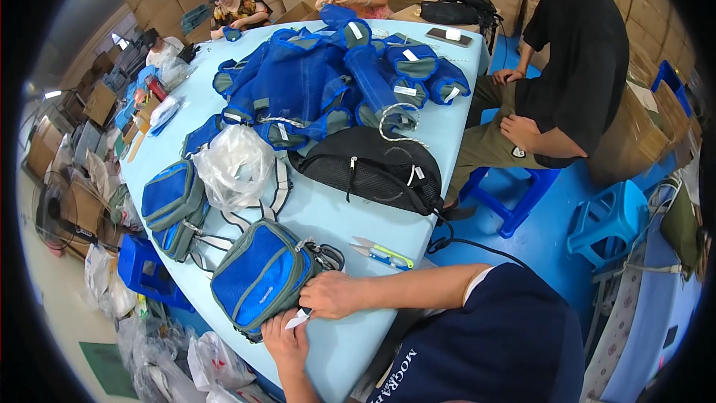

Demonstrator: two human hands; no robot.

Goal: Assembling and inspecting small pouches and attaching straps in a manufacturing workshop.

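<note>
A blue and grey zippered bag point(257, 272) with a mesh front panel lies on the light blue table in front of me. My left hand point(286, 339) is at its lower right corner, fingers pinched on a small white tag point(298, 319). Just above it, my right hand point(332, 295) is curled against the bag's side; a bit of dark material shows under its fingertips. What exactly the right fingers grip is partly hidden. Grey and dark straps gather at the bag's far right end. Thread snips point(380, 251) with green and blue handles lie beyond my right forearm.
Other blue-grey bags point(173, 194), a clear plastic bag point(235, 166) and a black mesh bag point(365, 168) lie farther on. Behind them is a heap of blue bag pieces point(298, 75). A person in black point(574, 67) sits at the right; others sit at the far end. Blue stools point(608, 220) stand nearby.
</note>
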